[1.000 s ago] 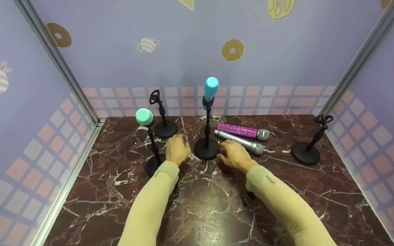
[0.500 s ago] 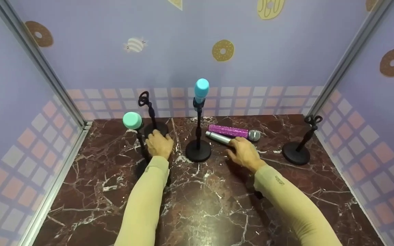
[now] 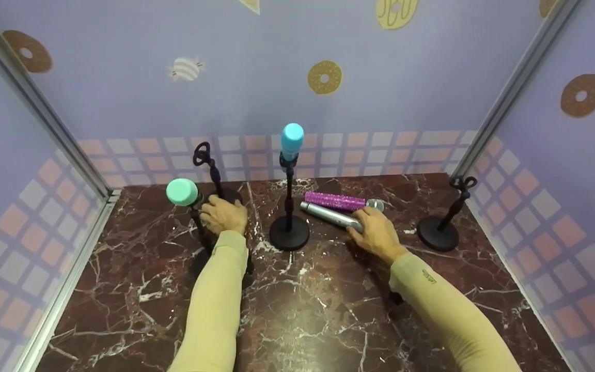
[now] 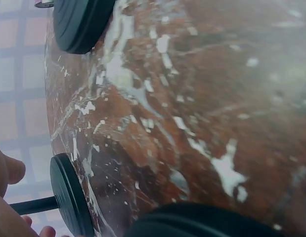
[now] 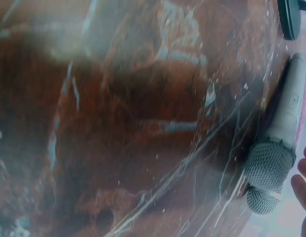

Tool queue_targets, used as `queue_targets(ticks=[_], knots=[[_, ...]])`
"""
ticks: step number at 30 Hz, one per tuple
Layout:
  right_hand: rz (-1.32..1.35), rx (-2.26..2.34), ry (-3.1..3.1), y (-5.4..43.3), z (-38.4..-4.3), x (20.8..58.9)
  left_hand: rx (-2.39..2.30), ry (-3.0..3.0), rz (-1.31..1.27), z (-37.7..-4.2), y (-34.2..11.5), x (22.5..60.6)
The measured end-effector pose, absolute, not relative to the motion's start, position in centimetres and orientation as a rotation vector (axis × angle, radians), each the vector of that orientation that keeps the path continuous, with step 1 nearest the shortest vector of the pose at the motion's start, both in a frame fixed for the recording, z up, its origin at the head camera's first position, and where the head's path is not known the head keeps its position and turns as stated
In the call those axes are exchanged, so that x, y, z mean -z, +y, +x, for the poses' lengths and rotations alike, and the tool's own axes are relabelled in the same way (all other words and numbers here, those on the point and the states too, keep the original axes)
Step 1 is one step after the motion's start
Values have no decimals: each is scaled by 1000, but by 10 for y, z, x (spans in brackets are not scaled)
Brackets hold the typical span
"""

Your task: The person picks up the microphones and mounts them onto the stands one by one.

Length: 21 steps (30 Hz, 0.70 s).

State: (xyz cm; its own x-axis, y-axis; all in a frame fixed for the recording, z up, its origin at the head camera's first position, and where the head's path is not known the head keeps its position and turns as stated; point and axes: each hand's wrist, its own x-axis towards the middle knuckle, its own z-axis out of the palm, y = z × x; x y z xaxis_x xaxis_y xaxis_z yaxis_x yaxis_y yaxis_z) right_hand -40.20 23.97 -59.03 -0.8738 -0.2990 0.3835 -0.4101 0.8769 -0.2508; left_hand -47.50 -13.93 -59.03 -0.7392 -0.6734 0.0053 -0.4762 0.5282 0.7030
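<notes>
My left hand [image 3: 225, 214] is at the back-left microphone stand [image 3: 215, 175], which has a bare clip on top. In the left wrist view its thumb and fingertips [image 4: 14, 170] lie apart around that stand's pole [image 4: 36, 205]. My right hand [image 3: 377, 235] reaches over the head end of a silver microphone [image 3: 328, 214]. From the right wrist, the fingers [image 5: 303, 190] look spread beside the mesh head [image 5: 270, 165]. Behind it lies a glittery purple microphone [image 3: 334, 200], its head partly covered by the hand.
A blue microphone [image 3: 292, 139] stands in the middle stand [image 3: 289, 232]. A green-topped microphone [image 3: 182, 191] sits in the front-left stand, half hidden by the left arm. Another bare-clipped stand [image 3: 438, 233] is at the right. Patterned walls [image 3: 256, 93] enclose the marble table [image 3: 297, 320].
My left hand has moved left from beside the middle stand to the back-left stand. The right hand has shifted right along the silver microphone. The head view has turned slightly right.
</notes>
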Motion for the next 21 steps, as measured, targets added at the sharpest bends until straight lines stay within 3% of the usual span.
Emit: queue_targets(ticks=[21], knots=[[443, -397, -2787, 240, -406, 603, 1255, -2402, 991, -503, -149, 585]])
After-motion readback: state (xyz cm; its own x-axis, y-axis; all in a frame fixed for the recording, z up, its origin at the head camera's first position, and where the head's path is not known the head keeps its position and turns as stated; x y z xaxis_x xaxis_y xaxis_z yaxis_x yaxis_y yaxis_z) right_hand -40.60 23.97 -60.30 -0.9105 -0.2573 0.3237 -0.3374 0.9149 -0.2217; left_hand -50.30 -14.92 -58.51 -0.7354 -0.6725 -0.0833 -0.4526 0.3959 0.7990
